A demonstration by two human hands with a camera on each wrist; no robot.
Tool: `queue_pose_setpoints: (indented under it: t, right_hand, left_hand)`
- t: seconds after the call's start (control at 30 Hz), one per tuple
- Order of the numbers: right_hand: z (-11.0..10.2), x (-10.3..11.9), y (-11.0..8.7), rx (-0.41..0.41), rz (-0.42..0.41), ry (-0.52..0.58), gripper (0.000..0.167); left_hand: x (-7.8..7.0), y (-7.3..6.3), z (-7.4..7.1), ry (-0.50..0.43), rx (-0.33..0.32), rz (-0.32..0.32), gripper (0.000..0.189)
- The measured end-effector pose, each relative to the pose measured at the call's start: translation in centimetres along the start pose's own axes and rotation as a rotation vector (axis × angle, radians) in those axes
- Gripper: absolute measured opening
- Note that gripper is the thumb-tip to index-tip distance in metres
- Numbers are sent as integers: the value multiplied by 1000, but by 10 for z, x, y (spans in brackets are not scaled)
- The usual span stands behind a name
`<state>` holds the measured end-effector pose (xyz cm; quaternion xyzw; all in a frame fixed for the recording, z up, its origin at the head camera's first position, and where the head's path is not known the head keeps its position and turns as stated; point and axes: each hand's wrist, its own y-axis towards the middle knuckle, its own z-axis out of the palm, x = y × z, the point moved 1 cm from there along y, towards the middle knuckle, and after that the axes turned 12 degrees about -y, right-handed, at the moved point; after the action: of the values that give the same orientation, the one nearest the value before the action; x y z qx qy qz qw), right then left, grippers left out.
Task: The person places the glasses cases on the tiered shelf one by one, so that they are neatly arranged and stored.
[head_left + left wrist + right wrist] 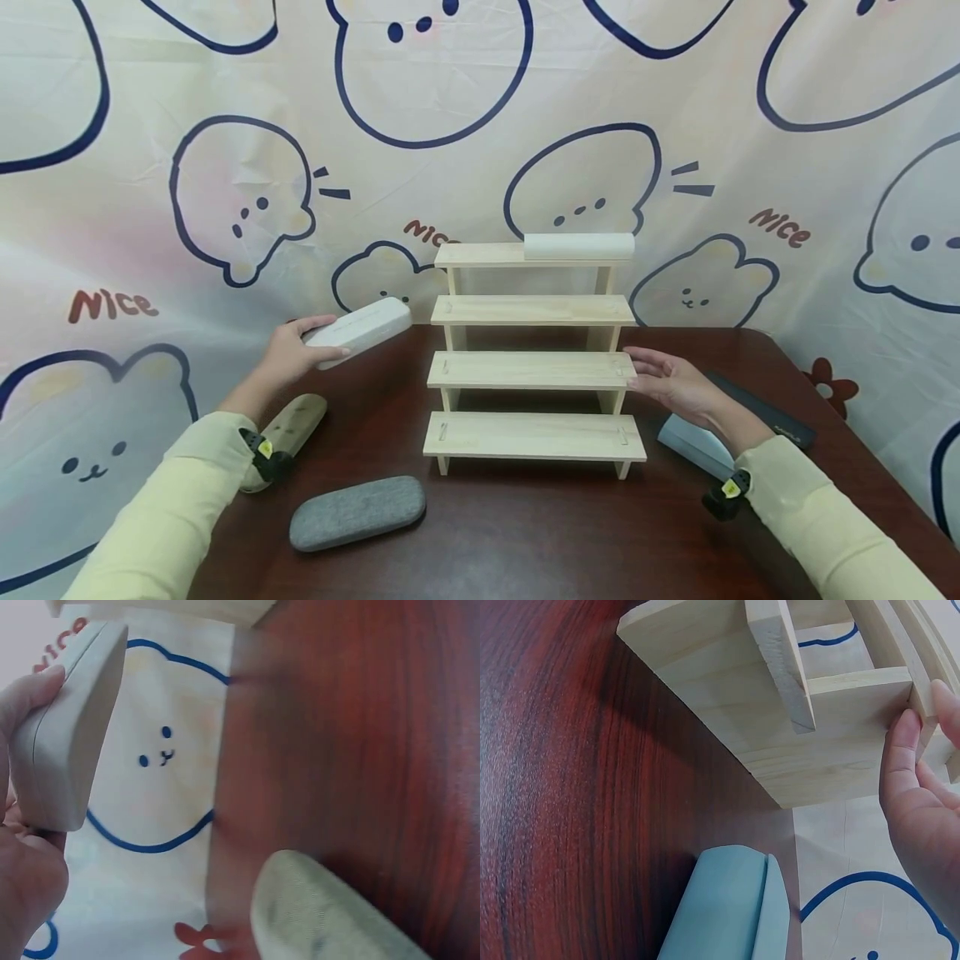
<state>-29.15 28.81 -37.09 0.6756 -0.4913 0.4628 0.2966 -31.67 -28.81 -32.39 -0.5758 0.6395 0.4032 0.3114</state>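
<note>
My left hand grips a white glasses case above the table, left of a four-tier wooden display stand. In the left wrist view the thumb lies along one face of that case and the other fingers go behind it. On the other side, my right hand pinches the right end of the stand's second shelf from the bottom. The right wrist view shows thumb and fingers at the end of that board. A second white case lies on the top shelf, at its right end.
A grey fabric glasses case lies at the front left, with a pale green patterned case under the left forearm. Right of the stand are a light blue case and a long dark case. A printed cloth hangs behind the table.
</note>
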Motion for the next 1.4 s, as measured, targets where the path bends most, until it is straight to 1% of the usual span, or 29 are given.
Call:
queue_pose_setpoints:
  t: [0.1, 0.23, 0.4, 0.53, 0.67, 0.83, 0.9, 1.03, 1.13, 1.27, 1.4]
  right_hand:
    - [0, 0, 0, 2, -2, 0, 79]
    - [0, 0, 0, 0, 7, -4, 80]
    - [-1, 0, 1, 4, 9, 2, 80]
    - [-1, 0, 2, 8, 6, 1, 80]
    - [-1, 0, 1, 6, 1, -5, 79]
    - [-1, -1, 1, 8, -5, -6, 78]
    - [-1, -1, 0, 11, -6, -4, 77]
    - [0, -1, 0, 14, -7, 2, 76]
    - [0, 0, -1, 14, -8, -2, 76]
    - [-1, 0, -1, 14, -5, -2, 77]
    - [-1, -1, 0, 11, -4, 4, 78]
  left_hand:
    - [-7, -1, -7, -29, 19, 28, 79]
    - [-19, -4, -13, -42, 38, 65, 76]
    - [-33, -6, -20, -64, 49, 85, 74]
    - [-41, -5, -25, -59, 55, 103, 71]
    - [-52, -3, -30, -58, 69, 99, 70]
    - [-66, -1, -33, -77, 94, 67, 68]
    - [-71, 1, -33, -76, 101, 52, 68]
    - [-82, 6, -32, -71, 106, 49, 67]
    - [-91, 12, -29, -71, 118, 83, 67]
    - [-103, 22, -21, -83, 140, 122, 67]
    - [-112, 36, -10, -125, 161, 129, 67]
